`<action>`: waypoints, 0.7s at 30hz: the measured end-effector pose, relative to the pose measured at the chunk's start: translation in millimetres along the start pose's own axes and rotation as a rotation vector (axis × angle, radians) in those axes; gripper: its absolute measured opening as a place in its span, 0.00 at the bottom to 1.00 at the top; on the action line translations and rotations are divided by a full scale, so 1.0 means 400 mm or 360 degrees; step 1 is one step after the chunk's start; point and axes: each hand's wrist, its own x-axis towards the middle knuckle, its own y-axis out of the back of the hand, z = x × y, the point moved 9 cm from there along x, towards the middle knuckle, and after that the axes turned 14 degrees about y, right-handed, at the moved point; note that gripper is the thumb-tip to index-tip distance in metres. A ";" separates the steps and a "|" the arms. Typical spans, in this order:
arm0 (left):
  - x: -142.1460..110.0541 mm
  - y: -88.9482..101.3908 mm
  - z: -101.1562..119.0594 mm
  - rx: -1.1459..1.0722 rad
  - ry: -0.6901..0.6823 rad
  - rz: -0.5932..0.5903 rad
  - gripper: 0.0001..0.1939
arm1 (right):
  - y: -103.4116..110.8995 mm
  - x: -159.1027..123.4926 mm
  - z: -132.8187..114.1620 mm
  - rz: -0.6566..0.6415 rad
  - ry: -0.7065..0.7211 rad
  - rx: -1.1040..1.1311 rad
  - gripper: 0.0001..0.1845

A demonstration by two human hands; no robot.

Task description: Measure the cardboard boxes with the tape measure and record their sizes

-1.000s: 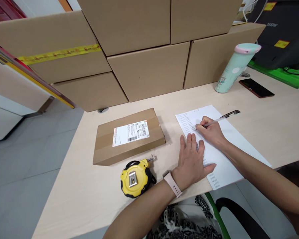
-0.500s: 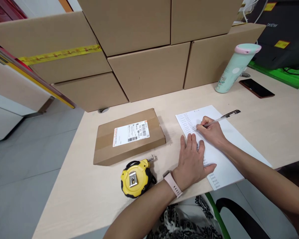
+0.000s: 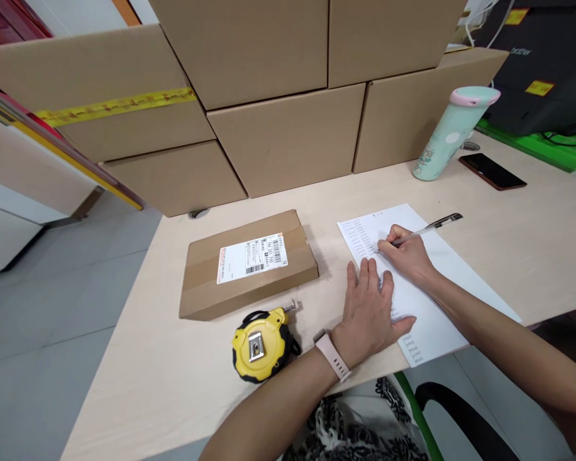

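Note:
My right hand (image 3: 409, 257) is closed round a pen (image 3: 436, 224) with a clear barrel and dark cap end, its tip against a white sheet of paper (image 3: 454, 282). Columns of small handwriting run down the sheet's left side. Flat across the paper's left edge and the table lies my left hand (image 3: 370, 310), fingers stretched out and holding nothing. It wears a pink-banded watch (image 3: 333, 355) on the wrist. To its left are a yellow and black tape measure (image 3: 262, 346) and a closed cardboard parcel (image 3: 244, 266) with a white shipping label.
Large cardboard boxes (image 3: 288, 141) are stacked along the back of the light wooden table (image 3: 144, 378). A mint green tumbler (image 3: 448, 137) stands at the back right beside a dark phone (image 3: 492, 171). Behind them sits a black Brother machine (image 3: 552, 70) on a green surface.
Almost nothing differs. The view has shifted very slightly; both hands, the pen and the paper keep their places.

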 end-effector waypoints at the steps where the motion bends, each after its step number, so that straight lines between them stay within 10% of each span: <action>1: 0.000 0.001 0.000 -0.0007 0.0001 0.0001 0.42 | 0.001 0.000 0.000 0.0004 -0.0001 0.0000 0.13; 21: 0.000 0.004 -0.001 0.0000 -0.0001 -0.0002 0.42 | 0.005 0.003 0.004 0.0024 0.0006 -0.0008 0.13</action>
